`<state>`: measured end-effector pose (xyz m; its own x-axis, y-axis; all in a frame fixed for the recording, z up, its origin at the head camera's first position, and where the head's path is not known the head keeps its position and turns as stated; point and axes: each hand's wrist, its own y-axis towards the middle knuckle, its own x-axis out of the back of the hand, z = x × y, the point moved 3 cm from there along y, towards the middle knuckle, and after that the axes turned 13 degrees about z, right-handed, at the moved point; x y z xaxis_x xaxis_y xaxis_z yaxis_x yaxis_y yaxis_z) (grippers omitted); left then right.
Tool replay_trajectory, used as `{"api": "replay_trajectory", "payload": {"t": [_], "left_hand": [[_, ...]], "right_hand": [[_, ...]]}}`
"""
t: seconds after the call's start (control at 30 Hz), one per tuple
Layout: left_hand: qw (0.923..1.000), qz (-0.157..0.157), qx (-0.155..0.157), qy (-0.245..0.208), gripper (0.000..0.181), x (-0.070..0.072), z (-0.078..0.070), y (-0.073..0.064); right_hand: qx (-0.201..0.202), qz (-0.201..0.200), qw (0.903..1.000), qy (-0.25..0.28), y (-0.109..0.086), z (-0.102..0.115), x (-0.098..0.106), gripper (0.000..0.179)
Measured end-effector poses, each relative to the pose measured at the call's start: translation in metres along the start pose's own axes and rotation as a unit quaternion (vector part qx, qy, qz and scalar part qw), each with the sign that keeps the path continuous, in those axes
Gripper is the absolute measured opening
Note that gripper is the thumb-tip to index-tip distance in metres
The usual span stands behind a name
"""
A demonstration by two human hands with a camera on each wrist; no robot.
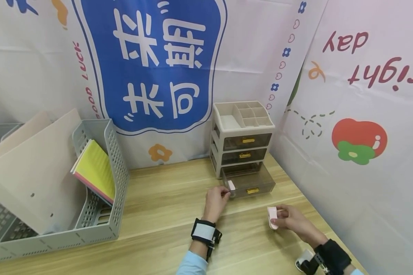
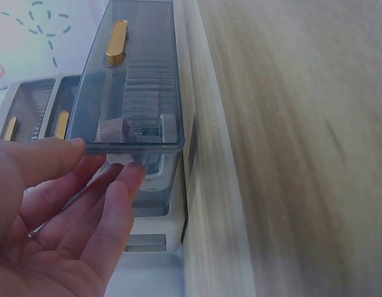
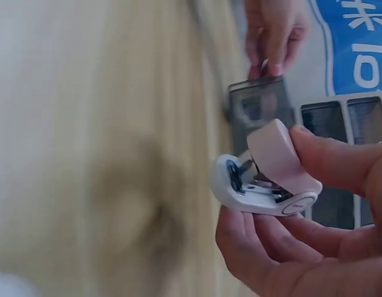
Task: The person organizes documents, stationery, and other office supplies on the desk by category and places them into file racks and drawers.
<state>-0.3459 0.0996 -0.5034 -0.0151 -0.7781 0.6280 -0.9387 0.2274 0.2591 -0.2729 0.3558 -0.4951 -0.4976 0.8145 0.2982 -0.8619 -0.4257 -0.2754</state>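
My left hand (image 1: 215, 201) grips the front left corner of the bottom drawer (image 1: 242, 179), which is pulled out of a small beige drawer unit (image 1: 218, 152). In the left wrist view the thumb lies at the edge of the smoky clear drawer (image 2: 150, 80), the other fingers beside its wall. A small pink-and-white item (image 1: 231, 185) lies inside at the drawer's left end. To the right, just above the table, my right hand (image 1: 292, 219) holds a small pink-and-white hole punch (image 3: 280, 158) between thumb and fingers, its metal parts facing the right wrist camera.
Two closed drawers with gold handles (image 1: 248, 140) sit above the pulled-out one, under a divided top tray (image 1: 228, 122). A small white object (image 1: 304, 258) is beside my right wrist. At left stands a grey file holder (image 1: 118, 214) with boards and a yellow notebook (image 1: 98, 168). Printed cloth (image 1: 330, 152) hangs behind and right.
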Motion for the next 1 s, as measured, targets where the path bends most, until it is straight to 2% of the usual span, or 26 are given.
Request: {"api": "replay_trajectory", "payload": {"t": [0.2, 0.43, 0.57, 0.7, 0.83, 1.0], "left_hand": [[1.0, -0.001, -0.002, 0.0, 0.005, 0.001, 0.0, 0.0], [0.9999, -0.001, -0.006, 0.01, 0.006, 0.0, 0.002, 0.001], [0.9995, -0.006, -0.011, 0.028, 0.006, -0.002, 0.003, 0.0], [0.9989, -0.011, -0.012, 0.043, 0.005, -0.003, 0.003, -0.001], [0.9988, -0.013, -0.012, 0.045, 0.005, -0.002, 0.003, -0.001], [0.9987, -0.014, -0.012, 0.047, 0.005, -0.001, 0.002, -0.001]], "right_hand": [[0.035, -0.027, 0.999, 0.006, 0.018, 0.031, -0.002, 0.063], [0.059, -0.016, 0.9981, 0.013, 0.049, 0.062, -0.003, 0.053], [0.058, -0.008, 0.9982, 0.01, 0.073, 0.077, -0.003, 0.057], [0.043, -0.027, 0.9986, -0.016, 0.097, 0.087, -0.002, 0.056], [0.021, -0.038, 0.9987, -0.029, 0.117, 0.092, -0.002, 0.052], [0.015, -0.018, 0.9981, -0.056, 0.135, 0.091, -0.002, 0.05]]}}
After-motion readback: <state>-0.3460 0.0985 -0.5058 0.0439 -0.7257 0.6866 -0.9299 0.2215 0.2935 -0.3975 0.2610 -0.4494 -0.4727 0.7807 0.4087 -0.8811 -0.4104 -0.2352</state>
